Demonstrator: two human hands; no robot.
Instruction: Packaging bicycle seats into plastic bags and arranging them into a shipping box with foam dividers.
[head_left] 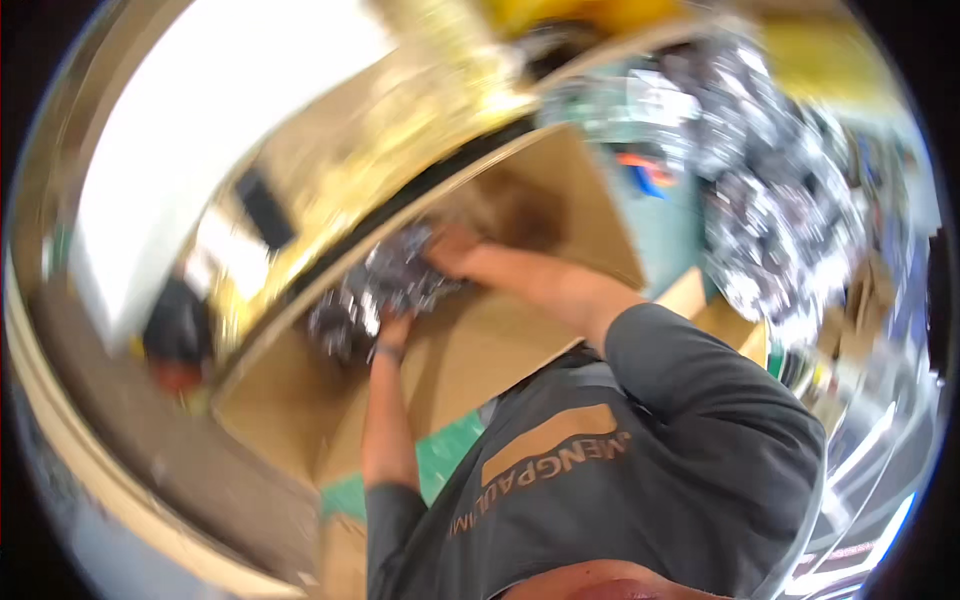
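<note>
A large open cardboard box (470, 345) is in front of me, its flaps raised. Inside it lie shiny silver-grey plastic-wrapped bundles (405, 270), crinkled and blurred by motion. My left hand (397, 328) reaches in at the near side, touching the wrapped bundles, its fingers partly hidden behind them. A dark band circles that wrist. My right hand (455, 250) is at the right end of the bundles, touching them, its fingers smeared by motion. Whether either hand grips the plastic cannot be made out.
A big heap of the same silver plastic-wrapped bundles (760, 190) lies on a green-blue surface (655, 240) to the right. Yellow shiny wrapped material (400, 130) spreads beyond the box. A dark bag-like shape (178, 320) sits at the left. Clear plastic (860, 450) is at the lower right.
</note>
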